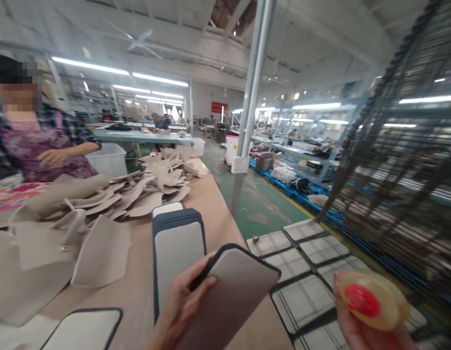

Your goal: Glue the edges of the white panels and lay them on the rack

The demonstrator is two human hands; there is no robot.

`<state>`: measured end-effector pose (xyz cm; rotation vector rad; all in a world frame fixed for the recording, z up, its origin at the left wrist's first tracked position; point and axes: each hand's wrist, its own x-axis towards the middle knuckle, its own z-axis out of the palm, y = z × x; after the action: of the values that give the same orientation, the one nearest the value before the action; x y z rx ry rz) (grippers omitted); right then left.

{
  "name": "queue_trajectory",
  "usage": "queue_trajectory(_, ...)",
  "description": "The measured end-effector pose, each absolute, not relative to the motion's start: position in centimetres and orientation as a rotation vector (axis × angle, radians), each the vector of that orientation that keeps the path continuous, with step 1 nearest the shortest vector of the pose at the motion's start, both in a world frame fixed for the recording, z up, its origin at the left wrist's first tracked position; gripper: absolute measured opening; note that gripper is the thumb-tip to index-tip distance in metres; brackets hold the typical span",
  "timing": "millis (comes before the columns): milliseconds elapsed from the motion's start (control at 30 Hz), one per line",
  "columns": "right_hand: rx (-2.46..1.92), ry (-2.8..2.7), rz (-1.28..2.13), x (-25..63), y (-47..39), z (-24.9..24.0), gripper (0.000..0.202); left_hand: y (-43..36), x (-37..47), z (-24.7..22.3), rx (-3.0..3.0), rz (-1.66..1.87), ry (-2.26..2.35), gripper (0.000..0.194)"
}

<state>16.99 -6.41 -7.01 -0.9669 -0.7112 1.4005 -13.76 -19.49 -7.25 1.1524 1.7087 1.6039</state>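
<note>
My left hand (185,299) grips a light grey panel (236,291) with dark edging, thumb on its face, tilted above the table. At the lower right my right hand (360,323) is closed around a round yellowish object (389,296) with a red centre, slightly blurred. Just behind my left hand lies a stack of similar dark-edged panels (180,248) on the tan table (211,199). Another dark-edged panel (83,330) lies at the lower left.
Loose beige pieces (101,257) are heaped on the table's left. A person (46,141) in a purple apron stands behind them. Right of the table, a rack (302,299) holds several panels. A metal pole (251,97) and dark hanging mesh (404,160) stand beyond.
</note>
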Motion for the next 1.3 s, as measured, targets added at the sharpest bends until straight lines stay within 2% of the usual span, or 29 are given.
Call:
queue_trajectory(167, -0.742, -0.794, 1.343, 19.6, -5.2, -2.1, 0.043, -14.5, -10.6, 0.1, 1.707, 0.880, 1.248, 0.037)
queue_trajectory(267, -0.645, -0.938, 1.286, 21.5, -4.7, 1.1, 0.055, -11.1, -8.1, 1.9, 1.871, 0.550, 0.978, 0.035)
queue_trajectory(400, -0.644, -1.040, 1.252, 24.5, -4.4, 3.8, 0.068, -6.9, -4.5, 3.0, 1.904, 0.286, 0.746, 0.037)
queue_trajectory(500, -0.698, -1.116, 1.277, 26.4, -4.6, 4.8, 0.073, -5.0, -1.6, 4.4, 1.900, 0.190, 0.608, 0.037)
queue_trajectory(633, -0.674, -1.169, 1.293, 27.7, -4.8, 5.0, 0.061, -3.9, 1.8, 6.5, 1.869, 0.164, 0.480, 0.032)
queue_trajectory(733, -0.672, -1.196, 1.306, 28.1, -4.8, 4.8, 0.063, -3.7, 3.6, 7.5, 1.838, 0.012, 0.495, 0.027)
queue_trajectory(833, -0.669, -1.202, 1.328, 28.3, -4.7, 4.5, 0.068, -3.5, 4.8, 7.9, 1.796, -0.126, 0.498, 0.029)
queue_trajectory(1067, -0.602, -1.226, 1.405, 28.2, -4.3, 4.4, 0.064, -3.3, 5.9, 8.0, 1.797, -0.240, 0.479, 0.034)
queue_trajectory(1300, -0.583, -1.224, 1.449, 27.5, -4.3, 4.2, 0.065, -3.6, 6.2, 8.3, 1.755, -0.245, 0.472, 0.029)
